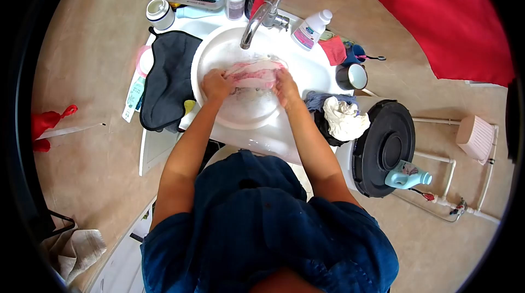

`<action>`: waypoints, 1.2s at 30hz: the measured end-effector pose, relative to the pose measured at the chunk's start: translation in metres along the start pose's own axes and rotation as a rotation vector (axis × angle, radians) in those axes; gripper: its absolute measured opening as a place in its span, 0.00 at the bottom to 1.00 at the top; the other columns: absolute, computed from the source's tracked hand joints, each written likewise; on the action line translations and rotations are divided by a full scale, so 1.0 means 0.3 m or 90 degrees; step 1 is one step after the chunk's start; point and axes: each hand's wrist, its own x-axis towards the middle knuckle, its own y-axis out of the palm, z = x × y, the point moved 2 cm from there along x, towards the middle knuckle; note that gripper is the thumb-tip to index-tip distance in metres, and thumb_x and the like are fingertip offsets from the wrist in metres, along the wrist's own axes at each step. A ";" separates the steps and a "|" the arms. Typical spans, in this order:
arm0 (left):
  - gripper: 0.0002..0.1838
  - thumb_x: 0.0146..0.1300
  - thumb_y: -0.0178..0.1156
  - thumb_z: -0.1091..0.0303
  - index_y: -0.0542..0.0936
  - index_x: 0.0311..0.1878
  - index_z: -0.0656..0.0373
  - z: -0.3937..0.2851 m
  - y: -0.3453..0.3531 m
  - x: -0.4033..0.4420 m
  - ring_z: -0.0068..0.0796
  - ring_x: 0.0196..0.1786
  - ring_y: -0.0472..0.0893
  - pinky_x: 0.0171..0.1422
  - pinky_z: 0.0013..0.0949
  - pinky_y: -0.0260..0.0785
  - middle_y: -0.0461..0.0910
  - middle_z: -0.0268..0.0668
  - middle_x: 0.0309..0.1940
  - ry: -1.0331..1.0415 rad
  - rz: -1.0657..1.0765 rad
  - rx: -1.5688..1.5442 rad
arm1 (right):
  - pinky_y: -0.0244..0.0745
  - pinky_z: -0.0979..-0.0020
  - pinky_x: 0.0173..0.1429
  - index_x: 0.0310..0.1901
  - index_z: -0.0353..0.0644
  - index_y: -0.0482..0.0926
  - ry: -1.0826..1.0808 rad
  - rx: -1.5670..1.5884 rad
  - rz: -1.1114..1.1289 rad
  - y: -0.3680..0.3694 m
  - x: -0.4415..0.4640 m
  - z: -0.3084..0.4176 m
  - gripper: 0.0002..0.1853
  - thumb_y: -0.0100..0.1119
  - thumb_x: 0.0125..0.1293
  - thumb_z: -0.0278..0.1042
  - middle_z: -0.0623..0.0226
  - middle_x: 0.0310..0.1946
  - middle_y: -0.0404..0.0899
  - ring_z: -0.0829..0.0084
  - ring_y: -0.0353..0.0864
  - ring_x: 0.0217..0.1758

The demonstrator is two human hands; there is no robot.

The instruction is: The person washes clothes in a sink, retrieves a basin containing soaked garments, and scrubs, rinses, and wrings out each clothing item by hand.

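A wet pink-and-white cloth point(254, 74) stretches between my two hands inside the white round sink point(198, 55). My left hand point(216, 85) is closed on the cloth's left end, and my right hand point(285, 88) grips its right end. Soapy water with foam point(254, 107) lies below the cloth. Over the back of the basin arches a chrome faucet point(262, 16), its spout above and behind the cloth. Exactly what kind of cloth it is cannot be made out.
Left of the basin lies a black padded cloth point(172, 79). A pump bottle point(235, 0) and a white detergent bottle point(311, 30) stand behind. At right are a mug point(351, 77), a crumpled white cloth point(344, 119) and a black-lidded barrel point(388, 148) bearing a light-blue bottle point(407, 176).
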 end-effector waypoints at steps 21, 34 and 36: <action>0.18 0.61 0.60 0.52 0.78 0.35 0.61 -0.151 -0.163 -0.004 0.56 0.39 0.81 0.44 0.50 0.73 0.81 0.54 0.34 -0.086 -0.136 -0.134 | 0.72 0.76 0.51 0.57 0.39 0.74 -0.106 -0.121 0.066 0.232 -0.181 0.153 0.21 0.55 0.70 0.45 0.70 0.43 0.80 0.79 0.77 0.43; 0.22 0.60 0.65 0.57 0.78 0.51 0.64 -0.405 -0.118 -0.259 0.22 0.30 0.78 0.31 0.29 0.70 0.81 0.38 0.32 0.013 0.242 -0.545 | 0.68 0.60 0.59 0.62 0.47 0.68 0.158 0.185 -0.004 0.045 -0.064 -0.242 0.25 0.51 0.69 0.51 0.66 0.53 0.76 0.68 0.75 0.52; 0.21 0.60 0.64 0.55 0.79 0.49 0.60 -0.455 -0.127 -0.304 0.32 0.32 0.79 0.35 0.35 0.71 0.81 0.43 0.31 0.092 0.236 -0.506 | 0.68 0.61 0.58 0.61 0.47 0.70 0.134 0.243 0.084 0.068 -0.062 -0.237 0.25 0.51 0.69 0.51 0.66 0.52 0.76 0.69 0.75 0.52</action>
